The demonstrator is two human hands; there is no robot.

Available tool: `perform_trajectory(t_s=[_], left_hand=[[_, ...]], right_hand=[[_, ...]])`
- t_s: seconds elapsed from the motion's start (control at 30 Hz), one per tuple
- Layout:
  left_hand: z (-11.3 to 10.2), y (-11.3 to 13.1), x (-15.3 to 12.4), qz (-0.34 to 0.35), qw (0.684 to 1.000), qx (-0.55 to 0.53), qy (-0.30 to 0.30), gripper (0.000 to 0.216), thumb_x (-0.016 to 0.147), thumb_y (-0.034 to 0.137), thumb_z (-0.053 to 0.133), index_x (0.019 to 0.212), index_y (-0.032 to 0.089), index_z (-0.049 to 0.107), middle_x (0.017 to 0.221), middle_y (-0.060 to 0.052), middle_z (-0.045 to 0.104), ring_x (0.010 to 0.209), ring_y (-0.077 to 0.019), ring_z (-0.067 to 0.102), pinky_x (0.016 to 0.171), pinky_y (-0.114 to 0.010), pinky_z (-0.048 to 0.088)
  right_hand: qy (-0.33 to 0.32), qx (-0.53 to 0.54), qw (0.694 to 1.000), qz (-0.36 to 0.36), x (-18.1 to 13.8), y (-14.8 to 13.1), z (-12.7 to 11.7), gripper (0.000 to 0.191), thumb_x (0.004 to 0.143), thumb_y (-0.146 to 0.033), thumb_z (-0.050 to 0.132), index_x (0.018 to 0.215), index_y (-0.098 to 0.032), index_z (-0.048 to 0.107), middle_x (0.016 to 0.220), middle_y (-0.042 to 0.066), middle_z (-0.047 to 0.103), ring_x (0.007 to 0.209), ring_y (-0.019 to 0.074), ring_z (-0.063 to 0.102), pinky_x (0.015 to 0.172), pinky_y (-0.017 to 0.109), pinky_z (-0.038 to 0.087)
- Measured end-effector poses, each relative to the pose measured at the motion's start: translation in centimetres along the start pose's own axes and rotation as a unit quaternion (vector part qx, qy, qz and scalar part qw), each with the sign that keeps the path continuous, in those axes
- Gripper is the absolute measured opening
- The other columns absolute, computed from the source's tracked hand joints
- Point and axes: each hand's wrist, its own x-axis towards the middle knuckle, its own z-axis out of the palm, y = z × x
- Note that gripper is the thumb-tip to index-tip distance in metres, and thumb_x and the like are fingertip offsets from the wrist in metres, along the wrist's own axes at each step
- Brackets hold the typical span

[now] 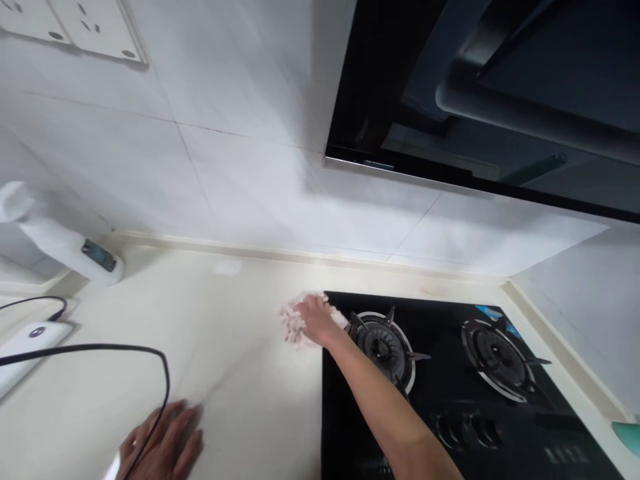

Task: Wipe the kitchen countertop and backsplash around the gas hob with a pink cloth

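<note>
My right hand (316, 319) is closed over a pale pink cloth (294, 323), pressing it on the cream countertop (260, 393) at the left back corner of the black gas stove (350, 393). The cloth is bunched and slightly blurred, and part of it lies under the palm, hidden. Beside the hand stands the left burner (383, 350). My left hand (163, 443) rests on the counter at the lower left, fingers loosely spread and holding nothing. A black cable (100, 347) passes across the view in front of it.
A white spray bottle (65, 243) stands in the left corner. Nearby lies a white device (33, 347) with a cable. The dark range hood (480, 120) overhangs the stove's back. Farther right are a second burner (500, 357) and a green object (627, 437) at the edge.
</note>
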Motion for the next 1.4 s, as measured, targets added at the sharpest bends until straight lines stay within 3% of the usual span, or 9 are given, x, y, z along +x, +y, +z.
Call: perform_trajectory(t_s=[0.1,0.2,0.43,0.6,0.97,1.07,1.17,1.27,1.4], left_hand=[[-0.5,0.4,0.1,0.014,1.000,-0.002,0.001,0.044,0.095,0.054,0.052,0.124,0.030,0.075,0.139,-0.009,0.073,0.136,-0.0330,0.060,0.112,-0.054,0.044],[-0.6,0.7,0.0,0.037,0.999,-0.002,0.022,0.039,0.097,0.051,0.055,0.125,0.031,0.073,0.138,-0.009,0.072,0.133,-0.0317,0.061,0.109,-0.051,0.045],[-0.2,1.1,-0.7,0.083,0.994,0.007,0.069,0.035,0.098,0.044,0.060,0.130,0.031,0.069,0.137,-0.009,0.072,0.133,-0.0291,0.061,0.109,-0.049,0.042],[0.3,1.4,-1.4,0.073,0.994,0.012,0.082,0.035,0.099,0.041,0.060,0.132,0.033,0.070,0.138,-0.008,0.072,0.135,-0.0281,0.060,0.112,-0.050,0.041],[1.8,1.0,-2.6,0.064,0.996,0.022,0.057,0.043,0.098,0.044,0.062,0.140,0.037,0.070,0.145,-0.008,0.070,0.140,-0.0302,0.057,0.115,-0.051,0.046],[2.3,0.9,-2.6,0.069,0.996,0.010,0.061,0.044,0.098,0.046,0.064,0.139,0.035,0.071,0.146,-0.010,0.069,0.139,-0.0308,0.057,0.115,-0.052,0.046],[1.9,0.6,-2.4,0.094,0.992,-0.010,0.082,0.043,0.097,0.047,0.065,0.138,0.033,0.071,0.145,-0.012,0.069,0.136,-0.0309,0.059,0.111,-0.051,0.049],[0.5,-1.0,-2.3,0.134,0.986,-0.029,0.093,0.043,0.096,0.045,0.067,0.137,0.031,0.071,0.145,-0.013,0.068,0.134,-0.0297,0.060,0.106,-0.046,0.052],[-2.1,-6.2,-3.0,0.072,0.994,-0.032,0.075,0.038,0.098,0.043,0.061,0.133,0.034,0.073,0.139,-0.011,0.071,0.129,-0.0288,0.065,0.102,-0.046,0.055]], right_hand=[[-0.003,0.092,0.995,-0.030,-1.0,-1.2,0.4,0.059,0.086,-0.023,0.082,0.142,-0.038,0.067,0.146,0.002,0.058,0.133,0.0248,0.052,0.115,0.037,0.042],[0.069,0.110,0.988,0.081,-0.6,0.4,-1.9,0.055,0.089,-0.023,0.078,0.141,-0.039,0.069,0.151,0.000,0.055,0.135,0.0230,0.051,0.117,0.031,0.038],[0.130,0.093,0.906,0.392,2.9,7.9,-6.8,0.065,0.105,-0.051,0.049,0.166,-0.029,0.045,0.168,0.021,0.035,0.145,0.0459,0.042,0.116,0.070,0.032],[0.149,0.079,0.871,0.461,7.2,5.2,-3.9,0.074,0.103,-0.062,0.054,0.164,-0.022,0.045,0.171,0.030,0.028,0.151,0.0531,0.030,0.115,0.078,0.021],[0.122,0.043,0.950,0.283,17.1,-11.9,1.2,0.072,0.106,-0.050,0.056,0.169,-0.021,0.037,0.178,0.025,0.018,0.158,0.0519,0.019,0.119,0.079,0.018],[0.093,0.033,0.976,0.197,17.3,-17.5,2.9,0.067,0.108,-0.049,0.055,0.170,-0.029,0.038,0.181,0.019,0.017,0.161,0.0508,0.018,0.121,0.079,0.017],[0.058,0.016,0.998,0.031,15.1,-22.0,5.2,0.057,0.107,-0.050,0.058,0.163,-0.042,0.048,0.183,0.006,0.019,0.164,0.0426,0.018,0.127,0.073,0.015],[0.032,-0.003,0.997,-0.071,12.3,-22.0,5.7,0.056,0.102,-0.053,0.067,0.156,-0.048,0.054,0.181,-0.004,0.029,0.165,0.0342,0.019,0.132,0.060,0.013],[0.083,-0.016,0.991,0.099,9.4,-13.9,2.3,0.059,0.107,-0.049,0.055,0.164,-0.033,0.050,0.180,0.010,0.029,0.164,0.0434,0.018,0.128,0.068,0.013]])
